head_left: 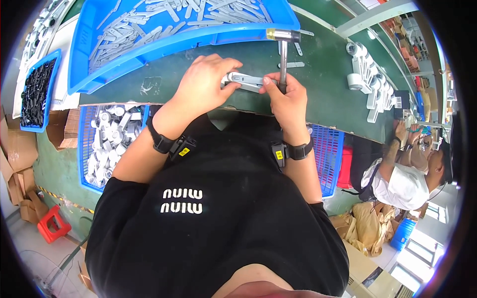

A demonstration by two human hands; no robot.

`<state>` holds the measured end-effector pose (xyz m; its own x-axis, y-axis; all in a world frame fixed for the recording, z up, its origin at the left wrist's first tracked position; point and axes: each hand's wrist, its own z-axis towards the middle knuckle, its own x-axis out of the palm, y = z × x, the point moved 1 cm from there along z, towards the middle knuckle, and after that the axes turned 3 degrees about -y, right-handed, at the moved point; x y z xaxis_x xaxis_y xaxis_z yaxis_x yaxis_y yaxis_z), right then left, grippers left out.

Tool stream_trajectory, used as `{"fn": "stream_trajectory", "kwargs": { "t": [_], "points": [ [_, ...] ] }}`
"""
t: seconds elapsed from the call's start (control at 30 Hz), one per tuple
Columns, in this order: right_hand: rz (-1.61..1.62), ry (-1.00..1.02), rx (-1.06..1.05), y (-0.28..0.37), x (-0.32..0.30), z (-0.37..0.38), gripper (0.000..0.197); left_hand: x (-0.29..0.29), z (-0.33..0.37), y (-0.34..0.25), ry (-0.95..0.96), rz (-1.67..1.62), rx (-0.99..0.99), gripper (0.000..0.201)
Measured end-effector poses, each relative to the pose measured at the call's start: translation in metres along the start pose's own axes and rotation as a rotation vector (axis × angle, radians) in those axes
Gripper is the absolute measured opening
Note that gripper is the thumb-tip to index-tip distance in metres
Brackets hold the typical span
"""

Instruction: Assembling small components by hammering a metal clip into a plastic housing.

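Note:
My left hand pinches one end of a long white plastic part just above the green worktable. A slim light-grey cover strip lies along the top of that part. My right hand is closed round a small hammer, which stands head up with a yellow face to the left. The thumb and forefinger of this same hand touch the right end of the strip. Its other fingers partly hide the hammer's grip.
Beyond my hands is a big blue tray of grey strips. A smaller blue tray holds black parts at left. White assemblies are grouped at right. Blue baskets stand below the table edge. A person works at far right.

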<state>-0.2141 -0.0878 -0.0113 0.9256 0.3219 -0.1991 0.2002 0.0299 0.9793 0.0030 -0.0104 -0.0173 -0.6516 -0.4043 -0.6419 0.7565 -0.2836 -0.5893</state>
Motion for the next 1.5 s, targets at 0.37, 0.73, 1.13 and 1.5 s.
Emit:
{"fn": "stream_trajectory", "kwargs": {
  "t": [0.37, 0.73, 1.13, 1.5],
  "points": [
    [-0.087, -0.046, -0.037, 0.004, 0.007, -0.001, 0.013, 0.006, -0.003, 0.005, -0.079, -0.055, 0.024, 0.033],
    [-0.242, -0.067, -0.071, -0.003, 0.003, 0.005, 0.017, 0.009, -0.006, 0.014, -0.107, -0.026, 0.122, 0.021],
    [-0.359, -0.103, -0.089, 0.003, 0.002, 0.004, 0.021, 0.007, -0.002, 0.01, -0.048, 0.026, 0.117, 0.018],
    [-0.286, -0.144, -0.081, -0.003, 0.005, 0.002, 0.021, 0.008, -0.001, 0.008, -0.034, -0.053, -0.022, 0.008]
  ]
}}
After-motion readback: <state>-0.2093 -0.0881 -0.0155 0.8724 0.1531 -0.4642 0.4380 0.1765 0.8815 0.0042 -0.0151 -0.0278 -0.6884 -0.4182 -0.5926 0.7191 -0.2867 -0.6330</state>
